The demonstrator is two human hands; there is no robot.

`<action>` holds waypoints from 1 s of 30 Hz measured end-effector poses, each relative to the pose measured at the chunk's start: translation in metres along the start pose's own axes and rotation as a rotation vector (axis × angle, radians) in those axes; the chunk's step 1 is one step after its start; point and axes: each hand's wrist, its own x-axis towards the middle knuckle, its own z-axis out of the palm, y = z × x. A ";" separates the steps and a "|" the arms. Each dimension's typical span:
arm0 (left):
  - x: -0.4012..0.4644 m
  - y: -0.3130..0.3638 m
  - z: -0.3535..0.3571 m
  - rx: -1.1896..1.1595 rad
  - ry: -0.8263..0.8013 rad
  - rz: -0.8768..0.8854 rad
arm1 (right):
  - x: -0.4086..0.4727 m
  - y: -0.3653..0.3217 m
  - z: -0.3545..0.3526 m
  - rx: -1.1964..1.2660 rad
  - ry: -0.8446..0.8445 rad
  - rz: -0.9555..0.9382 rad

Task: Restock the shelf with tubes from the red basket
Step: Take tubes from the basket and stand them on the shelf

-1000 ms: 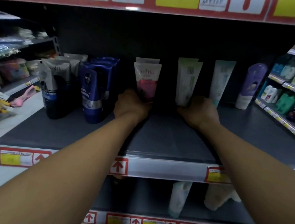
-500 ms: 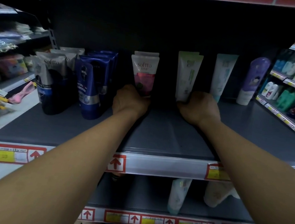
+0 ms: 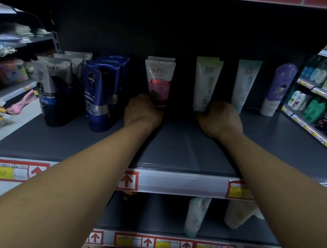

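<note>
Nothing has moved: left hand (image 3: pixel 143 111) grips pink-and-white plastic tube (image 3: pixel 158 82) at eleven o'clock, right hand (image 3: pixel 220 118) grips pale green plastic tube (image 3: pixel 205 83) at one o'clock, probably steadying both upright.

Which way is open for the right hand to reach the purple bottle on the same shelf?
Probably sideways: the right hand holds a green tube, with only a pale blue tube before the purple bottle.

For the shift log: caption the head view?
Left hand holds pink tube, right hand holds green tube, on shelf.
</note>
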 end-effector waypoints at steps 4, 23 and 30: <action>-0.001 0.001 0.000 0.001 -0.006 -0.004 | -0.002 -0.001 -0.001 0.007 0.016 0.004; 0.005 0.000 0.004 0.078 -0.022 0.001 | 0.009 0.006 0.006 -0.008 -0.019 -0.009; -0.002 -0.002 -0.005 0.084 -0.055 -0.012 | -0.002 0.003 -0.010 -0.046 -0.051 -0.007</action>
